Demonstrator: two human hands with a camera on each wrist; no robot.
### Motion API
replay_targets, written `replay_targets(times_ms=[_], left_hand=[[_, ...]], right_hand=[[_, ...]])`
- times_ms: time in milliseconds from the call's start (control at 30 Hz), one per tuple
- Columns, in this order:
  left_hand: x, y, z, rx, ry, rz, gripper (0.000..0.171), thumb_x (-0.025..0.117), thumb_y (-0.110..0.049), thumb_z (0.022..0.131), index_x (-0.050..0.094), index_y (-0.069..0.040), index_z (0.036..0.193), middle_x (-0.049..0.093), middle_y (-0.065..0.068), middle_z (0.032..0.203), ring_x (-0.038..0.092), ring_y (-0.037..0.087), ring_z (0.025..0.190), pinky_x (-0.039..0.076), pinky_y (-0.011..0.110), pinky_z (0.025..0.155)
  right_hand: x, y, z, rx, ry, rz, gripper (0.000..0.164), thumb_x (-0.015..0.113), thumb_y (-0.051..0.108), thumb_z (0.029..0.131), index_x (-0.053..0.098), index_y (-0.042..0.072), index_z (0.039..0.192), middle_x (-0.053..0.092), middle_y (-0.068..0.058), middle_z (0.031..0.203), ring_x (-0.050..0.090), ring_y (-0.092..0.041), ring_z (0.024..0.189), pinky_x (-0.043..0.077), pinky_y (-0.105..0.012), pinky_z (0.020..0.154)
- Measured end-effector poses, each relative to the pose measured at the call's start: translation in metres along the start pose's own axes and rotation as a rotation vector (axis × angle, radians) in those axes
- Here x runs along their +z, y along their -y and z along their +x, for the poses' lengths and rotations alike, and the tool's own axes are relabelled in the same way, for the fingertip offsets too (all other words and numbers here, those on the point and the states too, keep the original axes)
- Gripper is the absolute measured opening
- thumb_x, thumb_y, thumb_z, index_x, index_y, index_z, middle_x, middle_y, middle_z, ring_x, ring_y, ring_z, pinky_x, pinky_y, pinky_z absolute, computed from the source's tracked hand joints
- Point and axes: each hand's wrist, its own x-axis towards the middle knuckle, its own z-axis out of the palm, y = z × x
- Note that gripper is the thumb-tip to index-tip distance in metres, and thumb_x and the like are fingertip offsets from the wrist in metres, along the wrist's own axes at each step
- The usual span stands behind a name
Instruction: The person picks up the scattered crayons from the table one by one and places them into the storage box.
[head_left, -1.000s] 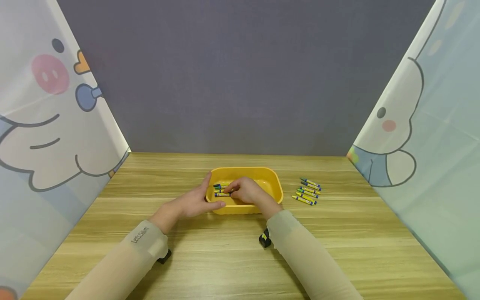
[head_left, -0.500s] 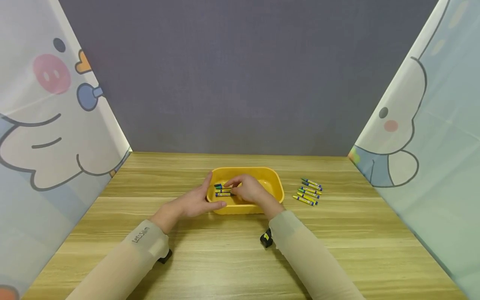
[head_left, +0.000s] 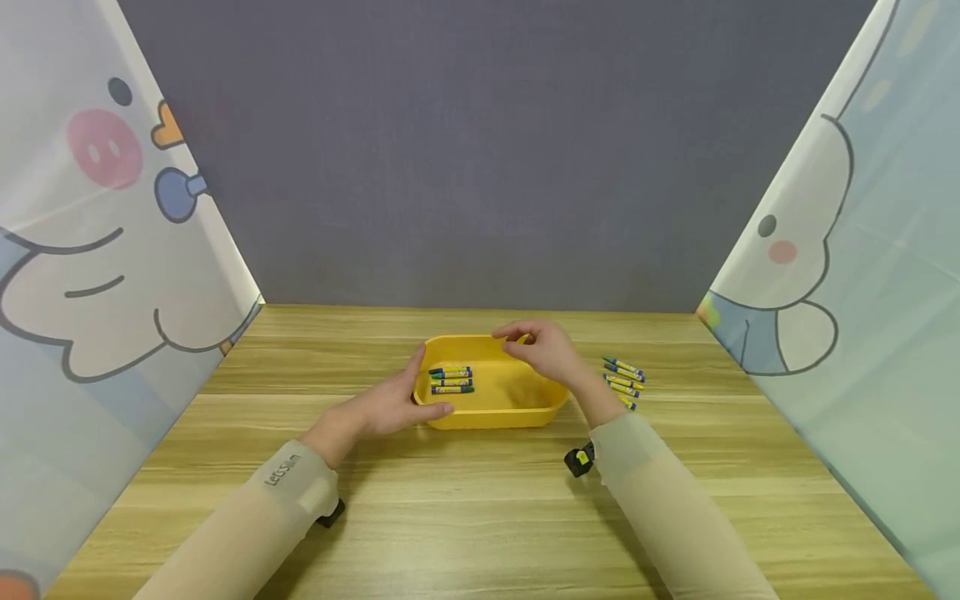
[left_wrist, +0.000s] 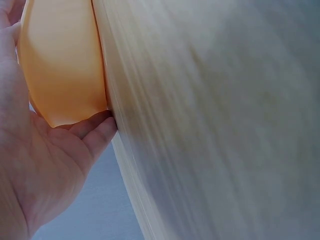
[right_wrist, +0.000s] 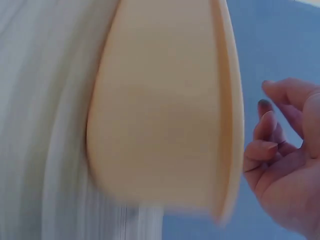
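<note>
A yellow plastic tray stands on the wooden table. My left hand spans its left end, thumb along the near rim and fingers against the end wall; the left wrist view shows those fingers bent around the tray's lower edge. Several crayons with yellow wrappers lie side by side in the tray's left part. Above the tray's right end is my right hand, fingers loosely bent with nothing seen between them. In the right wrist view that hand appears beyond the rim, with one fingertip dark.
More crayons lie in a loose row on the table right of the tray, partly hidden by the right forearm. A dark grey panel rises behind the table. Cartoon-printed curtains flank both sides.
My right hand has lifted from the crayons inside the tray and moved right. A green-tipped crayon it covered now shows in the row. The left hand has stayed in place.
</note>
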Motion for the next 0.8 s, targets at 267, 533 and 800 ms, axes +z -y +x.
replay_targets(times_ms=[267,533,800], left_hand=[[0.000,-0.001,-0.002,0.012,-0.001,0.017,0.134,0.068,-0.076,0.096,-0.020,-0.013,0.175,0.026,0.032,0.177,0.038,0.047,0.161,0.033,0.060,0.132],[0.001,0.000,-0.001,0.011,-0.001,0.012,0.134,0.068,-0.077,0.096,-0.021,-0.014,0.174,0.028,0.032,0.176,0.041,0.044,0.160,0.034,0.060,0.131],[0.002,0.000,0.000,0.006,0.000,0.003,0.134,0.069,-0.077,0.095,-0.021,-0.015,0.174,0.031,0.032,0.175,0.045,0.043,0.157,0.035,0.060,0.130]], right_hand=[[-0.061,-0.055,-0.022,0.075,-0.081,-0.030,0.034,0.069,0.025,0.110,0.075,0.009,0.140,0.071,-0.020,0.137,0.051,-0.019,0.079,0.046,-0.029,0.067],[-0.119,-0.116,-0.050,0.160,-0.096,-0.123,0.041,0.065,0.022,0.112,0.068,0.000,0.147,0.067,-0.026,0.144,0.063,-0.025,0.105,0.057,-0.039,0.083],[-0.142,-0.147,-0.067,0.241,-0.065,-0.190,0.039,0.065,0.017,0.111,0.068,-0.003,0.145,0.066,-0.032,0.145,0.070,-0.032,0.112,0.058,-0.034,0.085]])
